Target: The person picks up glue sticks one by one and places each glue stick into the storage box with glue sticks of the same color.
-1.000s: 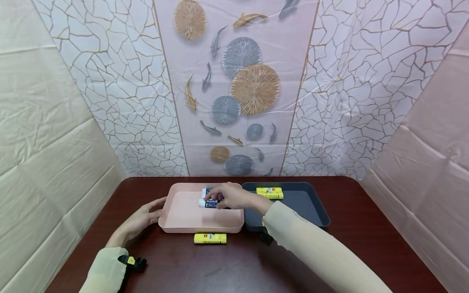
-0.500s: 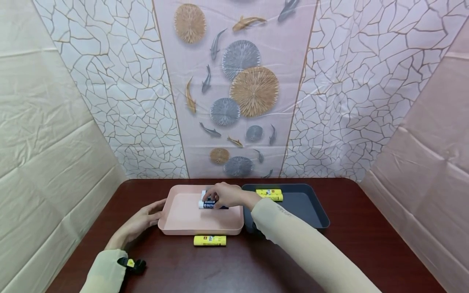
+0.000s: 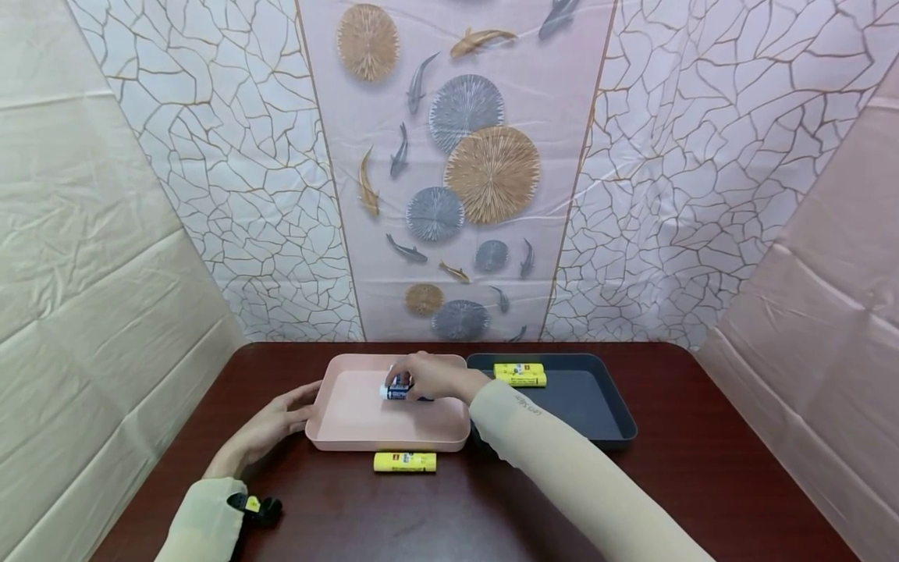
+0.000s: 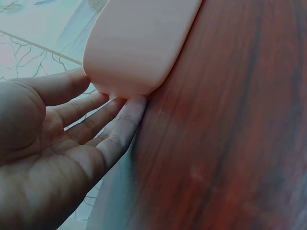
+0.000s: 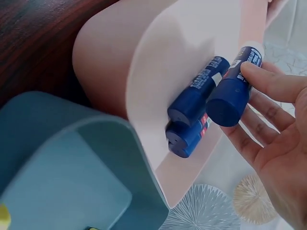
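My right hand (image 3: 434,378) is over the pink tray (image 3: 351,414) and pinches a blue glue stick (image 5: 229,98) with a white end between thumb and fingers. Beside it in the right wrist view, several more blue glue sticks (image 5: 194,98) lie in the tray; from the head, my hand covers most of them. At the tray's left end, my left hand (image 3: 270,425) has its fingers nearly straight. Seen from the left wrist, its fingertips (image 4: 136,103) touch the outside of the tray's wall.
A dark blue-grey tray (image 3: 593,406) stands against the pink one's right side, with two yellow glue sticks (image 3: 520,375) at its back left. Another yellow glue stick (image 3: 405,462) lies on the brown table (image 3: 421,515) along the pink tray's front. Patterned cloth hangs behind.
My right hand and sleeve have shifted slightly left, the fingers coming closer around the blue glue stick. A yellow bit beside the sleeve is now covered. My left hand keeps its place.
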